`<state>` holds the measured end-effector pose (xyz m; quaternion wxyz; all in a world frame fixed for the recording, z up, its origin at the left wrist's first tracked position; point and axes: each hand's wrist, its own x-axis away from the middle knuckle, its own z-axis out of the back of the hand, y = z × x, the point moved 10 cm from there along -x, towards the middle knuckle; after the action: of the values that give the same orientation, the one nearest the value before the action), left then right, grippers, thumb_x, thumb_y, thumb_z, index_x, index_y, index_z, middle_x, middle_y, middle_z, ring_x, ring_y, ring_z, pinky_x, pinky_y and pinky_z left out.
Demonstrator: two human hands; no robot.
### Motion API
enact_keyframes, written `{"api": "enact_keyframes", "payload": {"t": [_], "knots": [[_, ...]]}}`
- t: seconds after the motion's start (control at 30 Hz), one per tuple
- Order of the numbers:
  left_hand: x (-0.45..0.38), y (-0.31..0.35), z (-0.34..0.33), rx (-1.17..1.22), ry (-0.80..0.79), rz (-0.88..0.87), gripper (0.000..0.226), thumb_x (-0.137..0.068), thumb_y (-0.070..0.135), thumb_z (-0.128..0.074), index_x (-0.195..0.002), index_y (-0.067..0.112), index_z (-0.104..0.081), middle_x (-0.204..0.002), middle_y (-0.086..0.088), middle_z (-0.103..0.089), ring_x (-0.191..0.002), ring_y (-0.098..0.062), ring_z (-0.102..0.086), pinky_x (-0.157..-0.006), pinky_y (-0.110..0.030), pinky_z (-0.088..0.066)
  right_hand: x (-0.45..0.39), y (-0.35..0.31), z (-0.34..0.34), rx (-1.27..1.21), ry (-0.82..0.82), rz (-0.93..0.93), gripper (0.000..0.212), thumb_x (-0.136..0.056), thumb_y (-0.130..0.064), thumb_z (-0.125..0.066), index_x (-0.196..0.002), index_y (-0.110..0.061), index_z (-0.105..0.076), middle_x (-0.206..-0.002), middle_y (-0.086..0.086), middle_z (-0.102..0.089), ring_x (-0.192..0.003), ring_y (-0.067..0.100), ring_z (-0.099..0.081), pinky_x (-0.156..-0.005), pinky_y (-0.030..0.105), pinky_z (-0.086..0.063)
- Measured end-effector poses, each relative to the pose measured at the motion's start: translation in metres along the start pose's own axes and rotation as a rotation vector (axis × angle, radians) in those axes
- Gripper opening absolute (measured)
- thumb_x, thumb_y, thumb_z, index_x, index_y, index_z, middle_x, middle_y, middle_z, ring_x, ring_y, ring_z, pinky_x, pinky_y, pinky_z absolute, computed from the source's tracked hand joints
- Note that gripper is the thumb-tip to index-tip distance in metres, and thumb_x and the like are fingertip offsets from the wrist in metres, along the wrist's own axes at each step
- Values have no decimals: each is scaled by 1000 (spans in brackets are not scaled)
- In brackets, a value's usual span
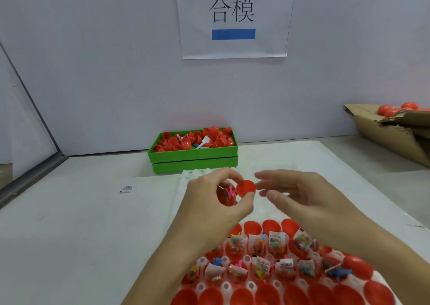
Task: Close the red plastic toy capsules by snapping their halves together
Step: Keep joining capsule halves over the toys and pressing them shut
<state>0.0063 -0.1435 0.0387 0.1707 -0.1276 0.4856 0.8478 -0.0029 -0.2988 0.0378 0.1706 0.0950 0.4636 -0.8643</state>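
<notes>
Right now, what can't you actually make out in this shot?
- Head view: the capsule half with the toy is mostly hidden by the left hand.
- Print on the small packet is too small to read.
- The cardboard box is cut by the right edge.
- The white tray runs off the bottom edge.
- The right hand is motion-blurred.

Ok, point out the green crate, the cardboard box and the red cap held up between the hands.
green crate [195, 159], head view, front wall
cardboard box [381, 132], head view, left side panel
red cap [245, 188], head view, dome centre
</notes>
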Motion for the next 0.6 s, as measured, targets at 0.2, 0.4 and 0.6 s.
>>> {"api": "enact_keyframes", "payload": {"t": [0.2,0.4,0.6], "knots": [[12,9,-9,-1,-12,-69,10,-84,36,-73,-91,33,-68,-74,2,-66,-65,-15,-63,-61,-34,-54,11,5,-18,-254,-33,-48,25,-97,-13,-58,-117,-23,-69,-98,-11,-76,-90,8,-73,-74,22,-59],[15,8,-17,-61,-63,-53,37,-79,38,-79,-113,33,-64,-77,9,-63,-74,-4,-64,-70,-19,-57,10,7,-7,-238,105,-45,20,-93,-10,-63,-96,-25,-76,-83,-14,-77,-77,5,-73,-67,13,-55],[8,-4,-9,121,-38,58,39,-80,13,-81,-112,26,-64,-93,15,-68,-88,5,-67,-74,-9,-52,8,16,1,-270,160,-89,16,-94,-19,-61,-94,-27,-75,-80,-12,-76,-70,8,-73,-64,13,-55]]}}
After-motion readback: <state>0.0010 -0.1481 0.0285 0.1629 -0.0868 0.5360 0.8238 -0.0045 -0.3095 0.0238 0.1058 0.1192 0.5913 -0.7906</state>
